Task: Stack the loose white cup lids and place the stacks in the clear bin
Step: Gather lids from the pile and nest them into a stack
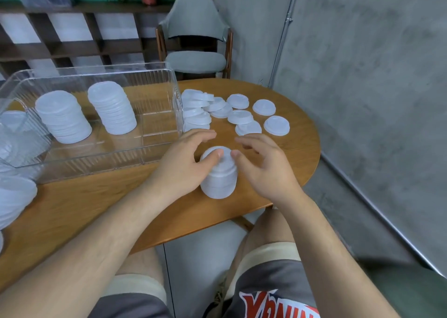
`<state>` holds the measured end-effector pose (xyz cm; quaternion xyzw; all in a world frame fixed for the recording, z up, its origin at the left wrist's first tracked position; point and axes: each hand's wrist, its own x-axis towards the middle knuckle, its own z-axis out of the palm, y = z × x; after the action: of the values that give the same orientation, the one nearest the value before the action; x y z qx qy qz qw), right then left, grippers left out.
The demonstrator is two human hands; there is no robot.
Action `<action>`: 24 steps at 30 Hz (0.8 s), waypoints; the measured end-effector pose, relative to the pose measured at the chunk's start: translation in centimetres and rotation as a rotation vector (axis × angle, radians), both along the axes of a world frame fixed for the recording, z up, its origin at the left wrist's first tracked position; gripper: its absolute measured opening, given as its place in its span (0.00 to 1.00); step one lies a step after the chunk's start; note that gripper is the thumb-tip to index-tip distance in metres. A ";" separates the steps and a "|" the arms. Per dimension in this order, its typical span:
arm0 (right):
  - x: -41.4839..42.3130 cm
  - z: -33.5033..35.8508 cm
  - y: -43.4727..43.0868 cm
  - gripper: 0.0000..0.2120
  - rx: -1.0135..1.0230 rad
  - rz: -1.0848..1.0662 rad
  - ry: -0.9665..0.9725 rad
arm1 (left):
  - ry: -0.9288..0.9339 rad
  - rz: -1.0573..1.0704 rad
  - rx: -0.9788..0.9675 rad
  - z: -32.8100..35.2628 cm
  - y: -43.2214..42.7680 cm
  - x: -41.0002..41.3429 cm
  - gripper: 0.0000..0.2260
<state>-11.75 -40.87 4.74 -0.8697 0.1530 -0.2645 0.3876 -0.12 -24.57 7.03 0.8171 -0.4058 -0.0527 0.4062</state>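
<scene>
A stack of white cup lids point(219, 179) stands on the wooden table point(96, 209) in front of me. My left hand point(186, 163) curls round its left side, thumb on the top lid. My right hand point(261, 165) hovers at the stack's right, fingers spread and relaxed, thumb tip near the top edge. Several loose lids point(242, 114) lie scattered behind the hands. The clear bin point(101, 153) sits to the left with two tall lid stacks point(111, 111) inside.
More lids pile at the table's left edge point(14, 196). A grey chair point(196, 39) stands beyond the table's far end. The table's rounded right edge drops to a grey floor. My knees are below the near edge.
</scene>
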 end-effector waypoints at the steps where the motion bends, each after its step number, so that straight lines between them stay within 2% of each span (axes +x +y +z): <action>1: 0.5 0.3 -0.6 0.16 -0.009 -0.015 0.002 | 0.003 -0.007 -0.002 0.6 -0.8 0.3 0.19; 6: 3.5 0.0 -4.3 0.17 -0.035 -0.141 0.050 | 0.020 -0.046 0.112 1.8 -7.3 3.4 0.18; 14: 8.8 -2.0 -9.6 0.21 -0.096 -0.251 0.212 | 0.029 0.058 0.352 0.2 -15.1 8.2 0.21; 16: 10.1 -2.0 -10.5 0.20 -0.095 -0.256 0.228 | 0.023 0.070 0.359 -0.1 -16.2 9.1 0.17; 19: 11.8 -2.4 -11.6 0.19 -0.134 -0.261 0.283 | 0.011 0.084 0.378 -0.8 -17.3 10.3 0.05; 24: 13.4 -3.1 -12.7 0.11 -0.132 -0.253 0.356 | 0.071 0.104 0.434 -2.0 -18.2 11.3 0.07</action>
<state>1.60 -53.52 1.65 -0.9001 0.3092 -0.1628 0.2603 11.22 -42.75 5.03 0.9028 -0.3277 -0.1465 0.2370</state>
